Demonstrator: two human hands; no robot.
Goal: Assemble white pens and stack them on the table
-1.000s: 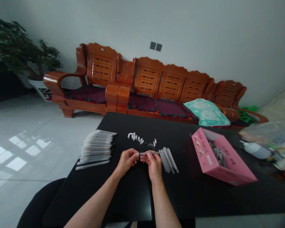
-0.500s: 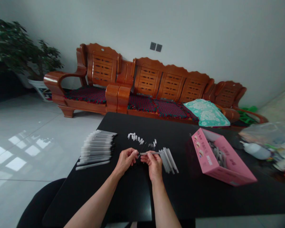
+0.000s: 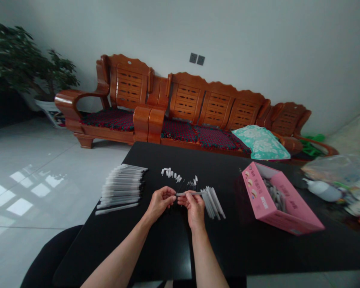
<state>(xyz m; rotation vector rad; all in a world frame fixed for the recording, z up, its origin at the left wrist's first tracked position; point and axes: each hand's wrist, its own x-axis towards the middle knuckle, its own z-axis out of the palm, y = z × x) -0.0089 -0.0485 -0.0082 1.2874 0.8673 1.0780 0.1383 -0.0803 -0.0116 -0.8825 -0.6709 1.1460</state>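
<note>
My right hand (image 3: 193,206) is closed round a slim grey-white pen-like tube (image 3: 198,193), which lies nearly level. At the tube's left end, my left hand (image 3: 161,202) is closed in a pinch. A small dark bit shows at its fingertips, too small to name. Just beyond the hands lie small white caps (image 3: 169,173) in a loose row and several thin dark pieces (image 3: 184,186). Beside my right hand is a small group of similar pale tubes (image 3: 214,203). A larger row of tubes with dark ends (image 3: 121,186) lies to the left.
An open pink box (image 3: 291,224) with grey pieces inside stands on the black table (image 3: 165,256) at the right. Beyond it are a white bottle-like object (image 3: 322,190) and plastic bags (image 3: 336,166). A wooden sofa (image 3: 186,100) runs along the wall behind.
My left fingertips have moved slightly right, up against the tube's left end. The right hand keeps its hold on the tube, almost unmoved.
</note>
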